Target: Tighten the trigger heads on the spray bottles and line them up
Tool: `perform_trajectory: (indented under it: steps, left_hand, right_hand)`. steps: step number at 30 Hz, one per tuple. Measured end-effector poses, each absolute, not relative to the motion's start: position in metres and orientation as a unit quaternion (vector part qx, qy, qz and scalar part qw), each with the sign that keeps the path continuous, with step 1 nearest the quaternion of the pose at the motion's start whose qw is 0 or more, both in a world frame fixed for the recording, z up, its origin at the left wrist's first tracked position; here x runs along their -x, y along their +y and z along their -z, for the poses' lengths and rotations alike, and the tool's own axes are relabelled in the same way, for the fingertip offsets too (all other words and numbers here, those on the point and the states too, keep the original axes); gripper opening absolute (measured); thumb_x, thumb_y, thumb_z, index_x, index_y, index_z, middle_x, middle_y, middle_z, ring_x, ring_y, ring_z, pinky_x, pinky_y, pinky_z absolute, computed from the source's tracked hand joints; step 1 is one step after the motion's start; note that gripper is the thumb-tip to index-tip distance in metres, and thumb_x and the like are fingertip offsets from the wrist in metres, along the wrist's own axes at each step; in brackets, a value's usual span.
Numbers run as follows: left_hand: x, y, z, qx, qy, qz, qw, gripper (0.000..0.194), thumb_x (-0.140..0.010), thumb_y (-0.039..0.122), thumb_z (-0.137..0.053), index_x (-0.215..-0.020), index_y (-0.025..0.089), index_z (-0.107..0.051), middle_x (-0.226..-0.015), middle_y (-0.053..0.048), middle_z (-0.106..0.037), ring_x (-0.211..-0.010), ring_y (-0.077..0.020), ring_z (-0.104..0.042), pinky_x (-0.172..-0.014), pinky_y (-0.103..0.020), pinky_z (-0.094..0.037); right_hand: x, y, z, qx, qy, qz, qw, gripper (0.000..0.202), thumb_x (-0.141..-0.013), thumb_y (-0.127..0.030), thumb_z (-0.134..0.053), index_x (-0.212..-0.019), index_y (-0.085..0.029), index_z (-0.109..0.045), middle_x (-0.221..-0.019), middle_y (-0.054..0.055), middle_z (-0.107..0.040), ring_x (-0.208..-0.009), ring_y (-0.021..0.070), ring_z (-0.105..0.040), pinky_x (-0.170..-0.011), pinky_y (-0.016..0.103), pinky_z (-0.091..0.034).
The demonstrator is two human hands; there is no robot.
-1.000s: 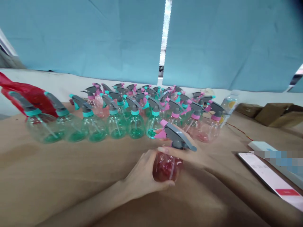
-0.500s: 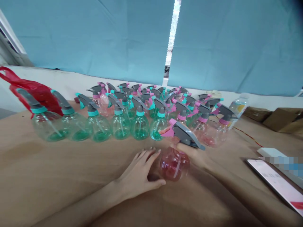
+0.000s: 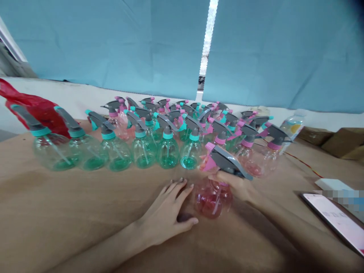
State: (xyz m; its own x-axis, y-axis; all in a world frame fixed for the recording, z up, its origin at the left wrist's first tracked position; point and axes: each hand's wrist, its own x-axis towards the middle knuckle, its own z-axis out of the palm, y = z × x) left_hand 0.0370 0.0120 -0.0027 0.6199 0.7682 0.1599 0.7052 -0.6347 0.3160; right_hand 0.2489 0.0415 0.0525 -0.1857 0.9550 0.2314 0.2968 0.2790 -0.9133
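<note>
A pink spray bottle (image 3: 212, 201) with a grey and pink trigger head stands slightly tilted on the table in front of me. My right hand (image 3: 237, 184) is wrapped round its neck below the trigger head, with fingertips showing on the far side. Just left of the bottle, my left hand (image 3: 169, 212) rests over the tabletop, fingers spread and holding nothing. A small gap separates it from the bottle. Behind both hands runs a front row of spray bottles, green ones such as this green spray bottle (image 3: 168, 153) to the left and pink ones to the right.
More spray bottles crowd behind the front row. A red plastic bag (image 3: 42, 112) lies at the left. To the right are a phone (image 3: 332, 216), a white box (image 3: 331, 185), a clear labelled bottle (image 3: 292, 127) and brown cardboard (image 3: 344, 142). A blue sheet (image 3: 99, 45) hangs behind.
My right hand and the pink spray bottle have shifted slightly right in view. My left hand stays spread in nearly the same place. The camera view has moved a little.
</note>
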Motion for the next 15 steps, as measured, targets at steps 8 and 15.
perform_trajectory:
  steps: [8,15]
  left_hand:
    - [-0.036,0.013,0.001,-0.898,0.408,-0.126,0.103,0.061,-0.084,0.051,-0.053,-0.133,0.016,-0.043,-0.142,-0.013,-0.037,-0.131,-0.0305,-0.029,-0.105,-0.048,-0.024]
    - [-0.034,0.014,0.004,-0.897,0.408,-0.136,0.105,0.058,-0.085,0.05,-0.053,-0.135,0.021,-0.042,-0.143,-0.01,-0.035,-0.131,-0.0302,-0.029,-0.105,-0.048,-0.025]
  right_hand:
    - [-0.253,0.052,-0.054,0.501,-0.601,-0.394,0.483,0.008,-0.064,-0.028,-0.065,-0.065,-0.022,-0.059,-0.061,-0.003,-0.059,-0.06,0.0162,-0.058,-0.061,0.03,-0.05]
    - [-0.257,0.057,-0.04,0.439,-0.63,-0.434,0.471,0.023,-0.076,-0.036,-0.059,-0.095,-0.027,-0.067,-0.076,0.001,-0.069,-0.083,0.0221,-0.066,-0.081,0.038,-0.049]
